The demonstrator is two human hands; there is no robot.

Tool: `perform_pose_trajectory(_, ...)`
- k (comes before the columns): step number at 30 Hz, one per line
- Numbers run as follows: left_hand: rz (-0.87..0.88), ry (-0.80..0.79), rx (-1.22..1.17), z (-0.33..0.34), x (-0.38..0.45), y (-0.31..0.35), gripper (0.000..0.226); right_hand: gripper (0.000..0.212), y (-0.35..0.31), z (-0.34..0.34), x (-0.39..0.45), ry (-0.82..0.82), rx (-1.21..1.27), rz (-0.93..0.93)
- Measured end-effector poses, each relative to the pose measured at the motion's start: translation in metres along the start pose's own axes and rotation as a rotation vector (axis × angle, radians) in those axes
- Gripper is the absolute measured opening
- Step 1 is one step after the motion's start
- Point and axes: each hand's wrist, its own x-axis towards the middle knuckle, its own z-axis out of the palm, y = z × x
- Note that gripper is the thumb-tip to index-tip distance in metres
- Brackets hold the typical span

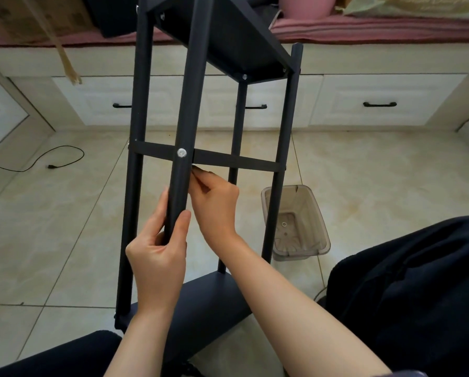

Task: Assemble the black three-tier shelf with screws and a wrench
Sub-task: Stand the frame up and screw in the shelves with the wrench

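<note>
Black steel shelf frame [189, 85] sat tilted across my view, poles running from the person's lap up toward the drawer unit [385, 104]. I used the front pole [185, 126] as reference. Far left of it, a black cable [51, 159] lay on the tiled floor [64, 227]. Just left of it, the left rear pole [135, 164] ran parallel. Left hand [157, 251] gripped the front pole low down, fingers curled round the left side, thumb pressed on the right side. A silver screw head [181, 152] sat on the front pole where the middle tier's edge [238, 160] crossed it. Right hand [214, 202] was immediately right of the pole, just below that tier edge, fingertips pinched together against the joint. I could not tell what it pinched, if anything; a wrench was not clearly visible. Further right, another screw [244, 76] showed in the upper tier corner. Right of the far-right pole, a clear plastic bin [320, 227] stood on the floor with a small ring inside.
</note>
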Motion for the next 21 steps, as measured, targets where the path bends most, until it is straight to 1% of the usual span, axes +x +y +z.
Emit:
perform_pose_trajectory(4, 0.012, 0.003, 0.011, -0.001, 0.001, 0.0, 0.044, 0.02, -0.001, 0.006, 0.0, 0.009, 0.034, 0.005)
perform_pose_trajectory(6, 0.006, 0.003, 0.014, -0.001, 0.001, 0.001, 0.046, 0.023, -0.001, 0.006, 0.0, -0.009, 0.04, 0.018)
perform_pose_trajectory(9, 0.005, -0.004, 0.015, 0.0, 0.0, 0.004, 0.046, 0.021, -0.001, 0.0, -0.002, -0.059, 0.04, 0.038)
perform_pose_trajectory(12, 0.007, -0.002, 0.014, 0.0, 0.0, 0.006, 0.045, 0.022, 0.001, -0.012, -0.005, -0.128, -0.002, 0.119)
perform_pose_trajectory(16, -0.005, 0.013, 0.013, 0.0, 0.0, 0.006, 0.045, 0.02, -0.008, -0.027, -0.006, -0.242, -0.019, 0.288)
perform_pose_trajectory(19, -0.008, 0.026, 0.011, 0.0, -0.001, 0.005, 0.045, 0.02, -0.023, -0.035, -0.001, -0.333, -0.007, 0.361)
perform_pose_trajectory(21, -0.004, 0.024, 0.009, -0.001, -0.002, 0.004, 0.046, 0.02, -0.034, -0.039, 0.004, -0.358, 0.015, 0.39)
